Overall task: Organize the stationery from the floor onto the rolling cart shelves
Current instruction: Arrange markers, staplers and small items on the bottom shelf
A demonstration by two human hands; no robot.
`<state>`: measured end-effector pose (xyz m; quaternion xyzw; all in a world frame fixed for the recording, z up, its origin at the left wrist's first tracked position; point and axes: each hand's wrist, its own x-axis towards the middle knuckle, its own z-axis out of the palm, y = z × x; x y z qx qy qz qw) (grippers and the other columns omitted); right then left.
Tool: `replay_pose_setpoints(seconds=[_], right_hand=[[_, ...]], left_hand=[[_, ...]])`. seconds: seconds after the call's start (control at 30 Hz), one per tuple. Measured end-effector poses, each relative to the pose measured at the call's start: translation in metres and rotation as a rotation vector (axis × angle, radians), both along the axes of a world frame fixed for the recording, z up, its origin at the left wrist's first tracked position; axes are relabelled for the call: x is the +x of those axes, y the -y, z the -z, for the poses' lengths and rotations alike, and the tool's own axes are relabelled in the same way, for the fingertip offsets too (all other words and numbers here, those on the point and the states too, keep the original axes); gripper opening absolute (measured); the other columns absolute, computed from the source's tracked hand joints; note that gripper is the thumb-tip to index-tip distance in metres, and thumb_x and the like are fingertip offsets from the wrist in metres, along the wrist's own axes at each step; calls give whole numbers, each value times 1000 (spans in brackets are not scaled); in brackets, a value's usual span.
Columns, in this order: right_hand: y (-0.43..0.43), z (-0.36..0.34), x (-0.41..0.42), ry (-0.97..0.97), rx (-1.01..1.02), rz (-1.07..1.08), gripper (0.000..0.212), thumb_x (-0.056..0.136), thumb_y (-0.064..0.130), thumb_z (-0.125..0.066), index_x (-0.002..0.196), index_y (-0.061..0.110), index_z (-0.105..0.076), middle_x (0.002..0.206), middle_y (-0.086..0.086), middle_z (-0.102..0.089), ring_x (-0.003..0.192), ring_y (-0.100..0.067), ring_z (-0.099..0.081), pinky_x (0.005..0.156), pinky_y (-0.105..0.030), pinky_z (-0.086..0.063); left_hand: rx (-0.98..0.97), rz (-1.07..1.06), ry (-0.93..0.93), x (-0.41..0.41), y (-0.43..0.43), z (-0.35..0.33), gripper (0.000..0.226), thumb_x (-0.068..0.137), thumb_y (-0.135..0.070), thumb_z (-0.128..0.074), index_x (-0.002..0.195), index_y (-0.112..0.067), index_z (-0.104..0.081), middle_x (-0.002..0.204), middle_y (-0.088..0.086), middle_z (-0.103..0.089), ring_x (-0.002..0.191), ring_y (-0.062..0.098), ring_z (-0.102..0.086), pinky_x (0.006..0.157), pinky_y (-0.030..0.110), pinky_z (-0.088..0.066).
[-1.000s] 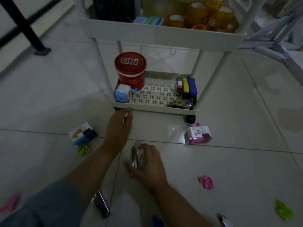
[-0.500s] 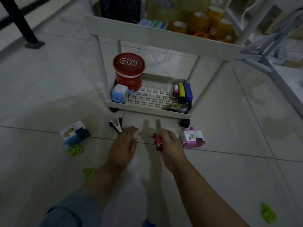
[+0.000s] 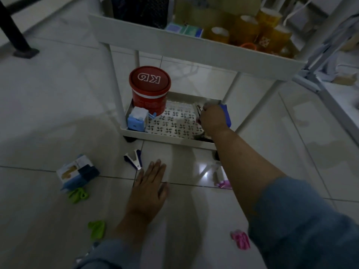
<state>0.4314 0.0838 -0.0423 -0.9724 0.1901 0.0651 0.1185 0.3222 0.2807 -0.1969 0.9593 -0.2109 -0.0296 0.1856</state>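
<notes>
left hand (image 3: 150,183) grip spread flat on floor (image 3: 58,113). right hand (image 3: 212,118) grip curled at bottom shelf (image 3: 165,137) 3 o'clock end; can't tell if holding anything.

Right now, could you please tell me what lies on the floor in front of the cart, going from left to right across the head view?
Blue-and-white box → staple remover → pink-and-white box, partly hidden by the forearm → pink clip.
</notes>
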Motion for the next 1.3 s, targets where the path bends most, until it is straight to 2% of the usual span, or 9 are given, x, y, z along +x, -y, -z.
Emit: replay_pose_setpoints(seconds=[0.17,0.27,0.4,0.57,0.67,0.83,1.03,1.2,1.3], right_hand=[[2,2,14,39,-24,49,27,98,-1,-36,121,-2,-51,130,-17,-53,121,-26,-51,97,-27,-39],[4,14,19,7,-173,2,29,97,2,-35,121,-1,-52,128,-18,-54,119,-29,-51,89,-11,-40],[0,30,18,65,-233,-87,33,95,3,-37,126,4,-49,132,-22,-47,123,-30,-46,100,-34,-37],[10,37,19,77,-339,-136,43,94,3,-39,136,9,-42,134,-22,-46,123,-32,-44,100,-35,-37],[9,31,24,24,-347,-86,38,95,3,-40,133,4,-43,135,-20,-46,122,-31,-46,99,-35,-38],[-2,40,16,-80,-435,-153,44,95,17,-39,135,-1,-40,148,-23,-28,135,-34,-29,113,-41,-21],[6,37,15,-22,-433,-124,47,96,9,-35,142,-1,-30,152,-18,-22,141,-34,-16,115,-46,-14],[15,34,23,-10,-373,-81,37,95,17,-45,130,9,-52,149,-11,-33,141,-32,-15,114,-49,-12],[15,32,25,-29,-418,-100,37,93,13,-43,129,7,-50,146,-14,-35,139,-33,-18,113,-49,-13]], left_hand=[[-15,21,20,2,0,-3,58,88,-40,-34,141,-17,-40,148,-1,-39,137,9,-23,112,28,-5],[-30,16,27,1,1,-6,57,88,-40,-35,138,-16,-44,145,1,-44,135,10,-25,111,28,-5],[-25,19,21,1,0,-4,57,88,-41,-34,139,-17,-44,146,1,-43,136,10,-24,111,28,-5],[-40,5,14,1,1,-4,57,89,-41,-33,139,-17,-43,147,-2,-41,137,9,-24,112,28,-7],[-49,9,26,2,1,-3,57,88,-42,-34,140,-18,-42,147,-1,-41,137,9,-24,112,28,-7],[-54,8,13,2,0,-2,58,89,-42,-34,141,-18,-40,148,-2,-39,138,9,-21,112,28,-6],[-50,7,22,2,1,-2,57,88,-42,-35,139,-18,-43,147,-2,-41,137,9,-23,112,27,-6],[-46,2,37,2,1,-3,57,89,-43,-34,140,-18,-41,147,-2,-40,137,9,-22,112,27,-4],[-51,2,49,2,0,-4,57,90,-43,-33,140,-18,-41,147,-1,-41,138,9,-21,112,27,-4]])
